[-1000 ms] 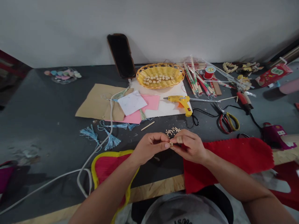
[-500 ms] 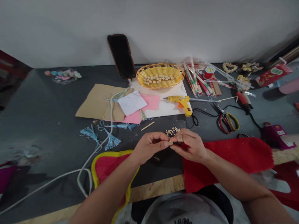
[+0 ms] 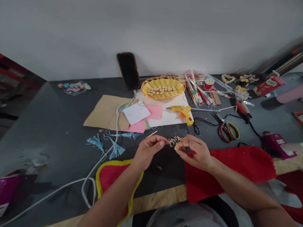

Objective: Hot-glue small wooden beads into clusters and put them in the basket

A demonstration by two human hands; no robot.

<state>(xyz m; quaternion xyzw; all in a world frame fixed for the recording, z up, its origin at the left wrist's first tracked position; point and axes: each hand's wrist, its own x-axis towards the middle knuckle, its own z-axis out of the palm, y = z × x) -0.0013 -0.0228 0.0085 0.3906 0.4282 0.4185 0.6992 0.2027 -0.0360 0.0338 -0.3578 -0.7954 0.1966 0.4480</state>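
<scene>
My right hand [image 3: 195, 151] pinches a small pale flower-shaped bead cluster [image 3: 176, 148] between thumb and fingertips, just over the dark table. Opposite it, my left hand [image 3: 150, 149] has its index finger stretched toward a pile of tiny cream beads [image 3: 174, 140]; its thumb lies back from that fingertip and I see nothing held. The beads lie right behind and between both hands. Farther back, a yellow woven basket [image 3: 163, 96] contains several similar pale flower clusters.
A yellow glue gun [image 3: 182, 111] and scissors [image 3: 229, 130] lie behind my hands. A phone [image 3: 129, 71] leans on the wall. Blue tassels [image 3: 117, 151] and a white cable [image 3: 88, 176] are on the left. Red felt [image 3: 241, 164] lies under my right forearm.
My hands have separated. The flower cluster, between both hands before, is now in my right hand only. My left index finger reaches toward the beads. The camera view has tilted up slightly.
</scene>
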